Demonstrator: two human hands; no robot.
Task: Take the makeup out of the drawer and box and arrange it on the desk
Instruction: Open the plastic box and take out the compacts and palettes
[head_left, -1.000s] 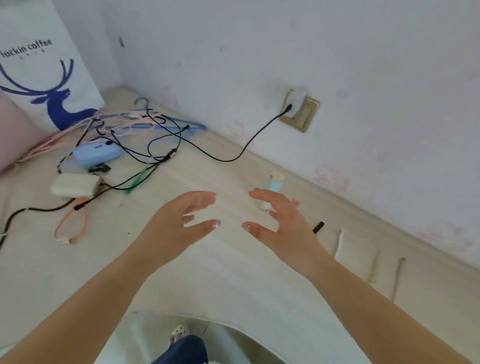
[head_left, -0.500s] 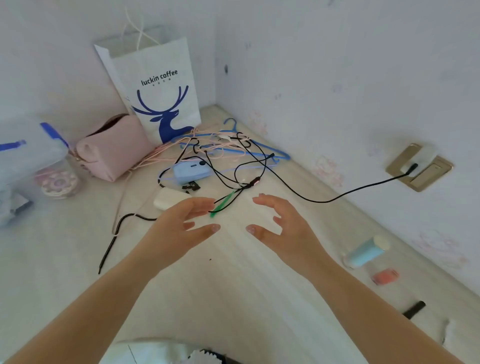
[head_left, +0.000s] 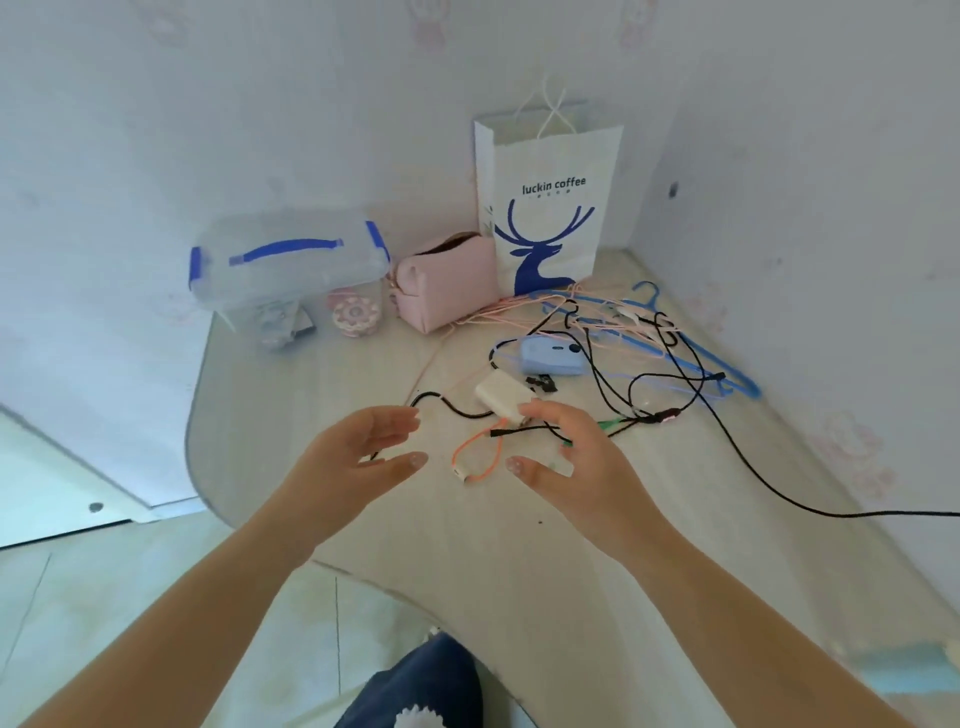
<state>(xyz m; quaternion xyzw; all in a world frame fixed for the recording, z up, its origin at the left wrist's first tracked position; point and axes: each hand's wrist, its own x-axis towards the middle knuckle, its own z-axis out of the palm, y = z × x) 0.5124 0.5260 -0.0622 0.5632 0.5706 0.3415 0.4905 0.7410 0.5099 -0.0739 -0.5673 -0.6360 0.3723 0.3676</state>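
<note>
The box (head_left: 288, 260), a clear plastic tub with blue latches and a blue lid handle, sits far ahead of my left hand (head_left: 358, 457) on the pale wood-grain worktop (head_left: 467, 545). A soft pink pouch (head_left: 447, 283) stands just right of it, beside a white paper bag (head_left: 548, 208). I see both hands spread and holding nothing, palms facing. Just beyond my right hand (head_left: 576, 462) lie tangled black cables (head_left: 623, 364) and a smooth white rectangular block (head_left: 501, 395).

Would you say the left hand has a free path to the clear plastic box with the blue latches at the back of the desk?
Probably yes. The left hand is open and holds nothing, and the desk between it and the clear box looks bare; the cable tangle lies off to the right.
</note>
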